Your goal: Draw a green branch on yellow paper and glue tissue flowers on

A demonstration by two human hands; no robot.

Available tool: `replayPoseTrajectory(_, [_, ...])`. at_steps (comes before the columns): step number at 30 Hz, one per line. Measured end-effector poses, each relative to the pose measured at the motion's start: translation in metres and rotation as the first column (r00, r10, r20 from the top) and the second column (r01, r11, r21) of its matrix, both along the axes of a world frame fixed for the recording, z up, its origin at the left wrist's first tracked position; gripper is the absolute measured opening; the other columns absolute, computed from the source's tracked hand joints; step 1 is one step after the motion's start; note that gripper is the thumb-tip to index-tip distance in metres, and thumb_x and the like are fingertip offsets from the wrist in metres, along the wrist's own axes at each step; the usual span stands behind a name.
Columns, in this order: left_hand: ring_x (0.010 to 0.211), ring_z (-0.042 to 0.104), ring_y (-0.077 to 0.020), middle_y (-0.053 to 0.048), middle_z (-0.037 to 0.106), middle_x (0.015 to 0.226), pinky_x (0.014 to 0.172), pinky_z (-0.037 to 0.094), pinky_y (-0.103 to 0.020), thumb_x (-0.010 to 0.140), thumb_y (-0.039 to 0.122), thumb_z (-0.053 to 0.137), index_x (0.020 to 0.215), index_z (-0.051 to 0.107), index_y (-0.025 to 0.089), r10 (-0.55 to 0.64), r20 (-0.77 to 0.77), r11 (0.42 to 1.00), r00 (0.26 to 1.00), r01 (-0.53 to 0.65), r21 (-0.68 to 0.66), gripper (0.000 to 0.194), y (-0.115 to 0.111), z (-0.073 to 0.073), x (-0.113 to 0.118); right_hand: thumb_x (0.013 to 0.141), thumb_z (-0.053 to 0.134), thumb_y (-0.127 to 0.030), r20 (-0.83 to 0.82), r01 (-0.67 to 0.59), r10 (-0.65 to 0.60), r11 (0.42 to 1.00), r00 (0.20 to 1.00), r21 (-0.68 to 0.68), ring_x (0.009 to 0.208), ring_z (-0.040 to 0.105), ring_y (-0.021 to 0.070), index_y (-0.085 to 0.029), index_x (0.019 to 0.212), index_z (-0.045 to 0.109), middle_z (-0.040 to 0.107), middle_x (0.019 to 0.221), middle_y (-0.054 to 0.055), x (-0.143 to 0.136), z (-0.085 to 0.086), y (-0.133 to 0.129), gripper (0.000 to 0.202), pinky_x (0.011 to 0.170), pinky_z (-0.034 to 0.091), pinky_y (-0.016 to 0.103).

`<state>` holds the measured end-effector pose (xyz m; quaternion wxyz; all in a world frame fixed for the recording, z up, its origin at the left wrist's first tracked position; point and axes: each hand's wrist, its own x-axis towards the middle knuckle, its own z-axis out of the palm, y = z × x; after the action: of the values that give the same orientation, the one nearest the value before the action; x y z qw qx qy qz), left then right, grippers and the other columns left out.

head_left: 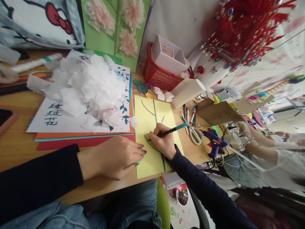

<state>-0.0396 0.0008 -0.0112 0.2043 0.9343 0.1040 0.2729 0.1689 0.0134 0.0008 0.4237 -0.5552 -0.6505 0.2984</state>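
Observation:
My right hand (164, 140) grips a marker (172, 129) with a dark dotted barrel and a teal end. Its tip meets a sheet of yellow paper (143, 162), which bears a dark green stem and curved branch lines. Palm down, my left hand (115, 158) lies along the sheet's left edge with its fingers stretched out, holding nothing. Beyond it, a heap of white tissue paper pieces (83, 82) covers much of a white sheet (69, 122) with writing and painted leaves, on top of a stack of coloured paper.
A red basket (157, 74) with a white box (166, 55) stands behind the yellow sheet. To the right are scissors (195, 135), a blue glue gun (214, 143) and a cardboard piece (214, 113). Another person's arm (262, 146) shows at far right. A phone (6, 119) lies at left.

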Motion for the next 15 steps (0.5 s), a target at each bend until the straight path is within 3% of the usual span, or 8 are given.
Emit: replayPoseTrajectory(15, [0.105,0.072,-0.0227,-0.008,0.076,0.113,0.1,0.055,-0.034,0.087,0.011,0.048,0.104,0.072,0.012,0.005,-0.001,0.999,1.0,-0.004,0.044,0.029,0.0,0.003,-0.002,0.065,0.057,-0.022,0.045,0.017,-0.015,0.999,0.999,-0.038,0.046,0.026,0.0077,-0.023,0.05,0.031,0.031,0.048,-0.008,0.013,0.006,-0.019,0.03,0.044,0.022,0.023])
